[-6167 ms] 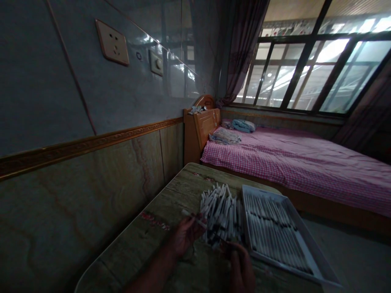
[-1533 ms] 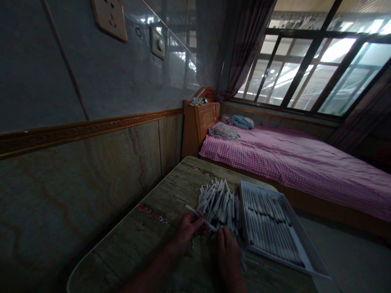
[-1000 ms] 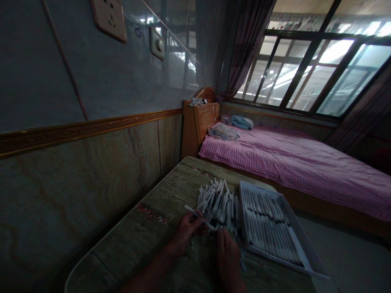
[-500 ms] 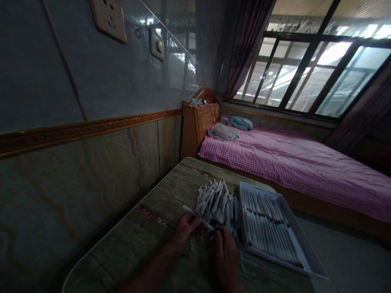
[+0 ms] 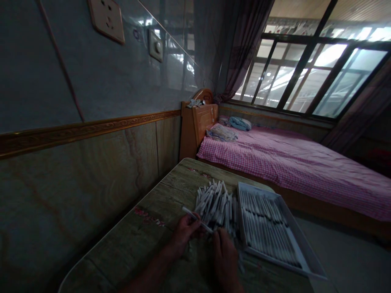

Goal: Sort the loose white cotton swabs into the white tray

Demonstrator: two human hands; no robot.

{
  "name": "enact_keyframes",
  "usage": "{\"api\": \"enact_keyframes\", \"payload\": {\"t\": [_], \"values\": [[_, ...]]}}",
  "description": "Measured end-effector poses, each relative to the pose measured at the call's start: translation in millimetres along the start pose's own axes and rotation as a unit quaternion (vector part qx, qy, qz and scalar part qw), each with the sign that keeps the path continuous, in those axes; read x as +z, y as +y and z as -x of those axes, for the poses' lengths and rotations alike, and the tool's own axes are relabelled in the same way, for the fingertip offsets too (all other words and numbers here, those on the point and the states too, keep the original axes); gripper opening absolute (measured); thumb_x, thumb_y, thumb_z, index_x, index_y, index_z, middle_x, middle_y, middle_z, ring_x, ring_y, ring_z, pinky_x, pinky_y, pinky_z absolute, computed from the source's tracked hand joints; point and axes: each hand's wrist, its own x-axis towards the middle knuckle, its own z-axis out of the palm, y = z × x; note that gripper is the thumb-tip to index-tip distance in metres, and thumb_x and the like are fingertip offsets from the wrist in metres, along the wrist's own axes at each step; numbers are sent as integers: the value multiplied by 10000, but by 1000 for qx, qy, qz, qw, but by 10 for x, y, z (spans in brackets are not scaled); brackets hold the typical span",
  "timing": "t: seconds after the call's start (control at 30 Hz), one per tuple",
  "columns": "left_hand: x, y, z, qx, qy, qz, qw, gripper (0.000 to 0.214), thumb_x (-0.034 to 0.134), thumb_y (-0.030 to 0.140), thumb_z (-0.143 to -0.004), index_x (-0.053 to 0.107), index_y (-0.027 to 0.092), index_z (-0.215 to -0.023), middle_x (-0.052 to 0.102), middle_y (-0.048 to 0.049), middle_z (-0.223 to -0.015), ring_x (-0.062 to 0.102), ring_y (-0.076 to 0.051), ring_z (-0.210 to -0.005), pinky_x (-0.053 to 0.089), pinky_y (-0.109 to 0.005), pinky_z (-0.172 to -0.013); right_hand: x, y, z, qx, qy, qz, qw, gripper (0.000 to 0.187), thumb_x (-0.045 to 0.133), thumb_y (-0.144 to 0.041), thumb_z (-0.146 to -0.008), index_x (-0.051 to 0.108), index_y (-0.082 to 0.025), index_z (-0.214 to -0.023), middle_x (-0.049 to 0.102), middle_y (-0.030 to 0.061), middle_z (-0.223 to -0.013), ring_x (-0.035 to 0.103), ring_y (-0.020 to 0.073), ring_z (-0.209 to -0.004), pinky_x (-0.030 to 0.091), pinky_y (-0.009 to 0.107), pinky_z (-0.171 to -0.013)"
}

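above the bench (image 5: 122,240), the left hand (image 5: 185,228) pinches a white stick (image 5: 188,211); the right hand (image 5: 225,250) curls at its end, grip indiscernible, near heaped sticks (image 5: 215,201).

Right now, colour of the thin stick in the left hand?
Whitish, as far as the dim light shows: stick in left hand, head view.

Left hand (image 5: 184,230): fingers closed on a slim white stick (image 5: 205,226), held aslant over the table (image 5: 128,244).
Right hand (image 5: 225,253): fingers curled at the stick's lower end; exact contact hidden.
Loose pile (image 5: 215,199): white sticks, some dark parts, heaped just beyond the hands.
Tray (image 5: 302,245): right of the pile; similar sticks side by side, two rows.
Bed (image 5: 275,156): beyond the table, pink checked.
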Motion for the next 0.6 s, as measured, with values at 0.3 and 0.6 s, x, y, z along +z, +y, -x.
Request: {"api": "enact_keyframes", "payload": {"t": [0.3, 0.6], "values": [[-34, -40, -27, 10, 8, 7, 1000, 504, 901, 434, -493, 605, 176, -809, 696, 15, -695, 676, -164, -615, 521, -258, -570, -5, -47, -3, 5, -3, -6, 1000, 422, 294, -492, -1013, 582, -237, -838, 643, 10, -724, 608, 162, -646, 430, 253, -602], [-51, -8, -24, 15, -24, -23, 999, 493, 881, 473, -515, 596, 182, -792, 690, 0, -683, 667, -174, -601, 502, -262, -550, 36, 64, 48, -74, -6, 67, 995, 486, 248, -358, -1041, 604, -235, -733, 606, 11, -658, 578, 144, -578, 386, 247, -577]]}}
